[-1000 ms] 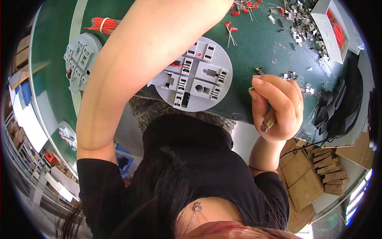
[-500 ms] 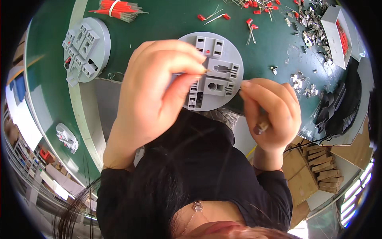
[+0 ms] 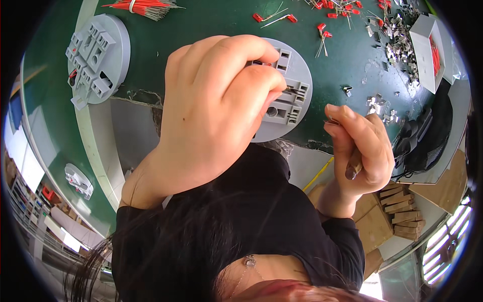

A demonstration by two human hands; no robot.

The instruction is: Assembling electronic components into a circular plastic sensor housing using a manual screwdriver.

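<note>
The left hand (image 3: 221,100) is bent over the round grey plastic base (image 3: 301,70), with its thumb and index finger drawn near together above the moulded slots. I cannot tell if something is pinched there, because the hand itself covers that part. The right hand (image 3: 359,146) stands apart, to the right of the base. Its curled fingers hold a brown rod-like handle (image 3: 354,165), and its thumb and index finger meet around something thin, too small for me to name.

The base lies on the green table (image 3: 211,20), close to the near edge; on its left side I cannot see how it is supported. If the left hand presses hard there, I think the base could tilt or slide. The left hand also hides much of its left half, so a part could be seated wrongly without notice. The small thing in the right fingertips could slip, since the same hand must also grip the handle.

Just to the right of the base is one loose metal clip (image 3: 347,90). Farther out are red-capped components with wire legs (image 3: 322,40), which could tangle if they are brushed, and a heap of metal clips (image 3: 402,50).
</note>
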